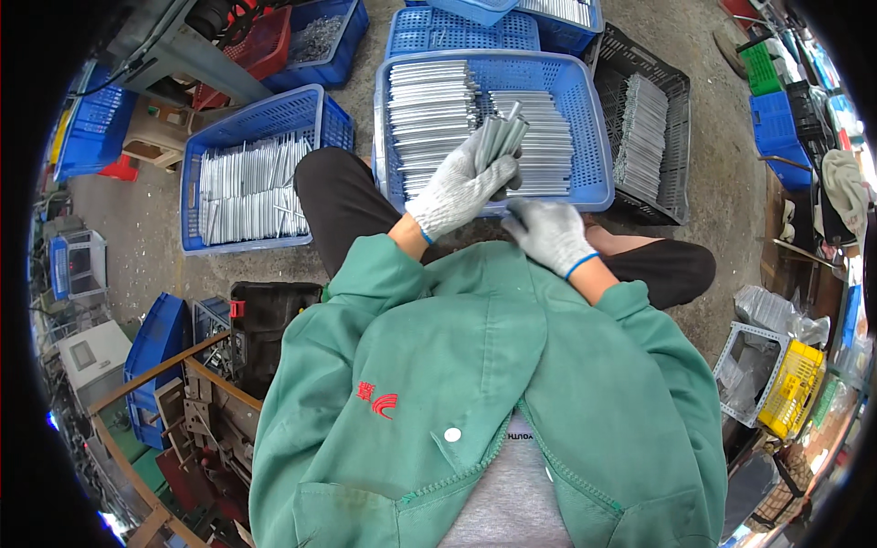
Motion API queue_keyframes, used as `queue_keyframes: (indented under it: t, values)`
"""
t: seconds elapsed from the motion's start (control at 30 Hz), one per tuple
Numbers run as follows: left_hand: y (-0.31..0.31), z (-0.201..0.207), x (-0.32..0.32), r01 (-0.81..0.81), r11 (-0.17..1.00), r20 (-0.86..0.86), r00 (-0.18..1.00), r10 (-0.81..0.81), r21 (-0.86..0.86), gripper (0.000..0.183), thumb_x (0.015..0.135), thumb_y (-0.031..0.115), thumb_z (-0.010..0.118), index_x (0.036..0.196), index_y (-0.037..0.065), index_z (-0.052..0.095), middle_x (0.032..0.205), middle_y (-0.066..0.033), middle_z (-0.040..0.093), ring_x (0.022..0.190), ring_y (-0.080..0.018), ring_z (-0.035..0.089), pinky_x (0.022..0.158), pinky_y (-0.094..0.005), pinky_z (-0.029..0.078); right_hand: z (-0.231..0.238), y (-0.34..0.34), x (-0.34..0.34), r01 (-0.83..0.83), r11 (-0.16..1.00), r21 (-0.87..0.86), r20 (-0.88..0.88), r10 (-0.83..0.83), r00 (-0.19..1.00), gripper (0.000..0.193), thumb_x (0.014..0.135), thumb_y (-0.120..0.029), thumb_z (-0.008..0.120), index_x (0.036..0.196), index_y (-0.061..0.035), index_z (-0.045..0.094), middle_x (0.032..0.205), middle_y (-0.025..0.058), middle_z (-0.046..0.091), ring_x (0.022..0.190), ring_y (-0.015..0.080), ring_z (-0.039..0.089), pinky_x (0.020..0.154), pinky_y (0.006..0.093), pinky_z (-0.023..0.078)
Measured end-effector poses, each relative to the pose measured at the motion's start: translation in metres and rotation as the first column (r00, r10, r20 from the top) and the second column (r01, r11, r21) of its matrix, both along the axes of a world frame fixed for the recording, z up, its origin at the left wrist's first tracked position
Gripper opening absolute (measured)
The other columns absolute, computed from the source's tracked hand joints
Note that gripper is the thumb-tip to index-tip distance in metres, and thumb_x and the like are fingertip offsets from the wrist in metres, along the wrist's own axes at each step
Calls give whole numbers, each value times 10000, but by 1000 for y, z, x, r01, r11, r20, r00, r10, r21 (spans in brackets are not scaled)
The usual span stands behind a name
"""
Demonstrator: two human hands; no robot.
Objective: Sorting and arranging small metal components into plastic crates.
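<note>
A: Left hand?
B: Left hand, white-gloved: fingers wrapped around a bundle of grey metal tubes, clamped together, ends pointing up and to the right.
A: Position of that bundle?
B: Raised in the left hand, over the large blue basket. Below it, two stacks of similar tubes lie side by side.
A: Right hand?
B: Right hand, also gloved, at the basket's near rim. Fingers blurred; cannot tell whether spread or pressed together.
A: Surroundings?
B: Left: smaller blue basket, tubes in two rows, beside the knee. Right: black crate with another stack. All on the concrete floor.
</note>
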State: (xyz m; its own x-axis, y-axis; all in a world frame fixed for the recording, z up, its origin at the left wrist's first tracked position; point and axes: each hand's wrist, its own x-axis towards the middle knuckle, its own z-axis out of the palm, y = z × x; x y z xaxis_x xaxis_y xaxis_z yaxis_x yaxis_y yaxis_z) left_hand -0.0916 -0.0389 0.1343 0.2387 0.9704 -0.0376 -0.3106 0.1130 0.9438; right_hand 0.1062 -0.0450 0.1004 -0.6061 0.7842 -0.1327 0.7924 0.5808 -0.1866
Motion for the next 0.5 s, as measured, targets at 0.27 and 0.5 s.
queue_keyframes:
  t: [0.27,0.5]
  values:
    - [-22,-12,-50,-43,997,-429,901,64,56,180,984,78,644,1151,16,619,925,-67,698,765,-120,618,704,-242,514,75,19,9,268,951,-157,-331,-306,893,262,882,-257,711,1084,-93,743,889,75,778,724,301,710,695,405,555]
    - [-30,-14,-57,-24,990,-679,725,111,136,176,916,42,676,1091,30,660,893,-48,709,724,-166,613,701,-301,503,96,24,13,145,988,55,-501,-98,860,196,856,-233,735,994,-99,775,820,59,759,649,264,680,644,367,534]
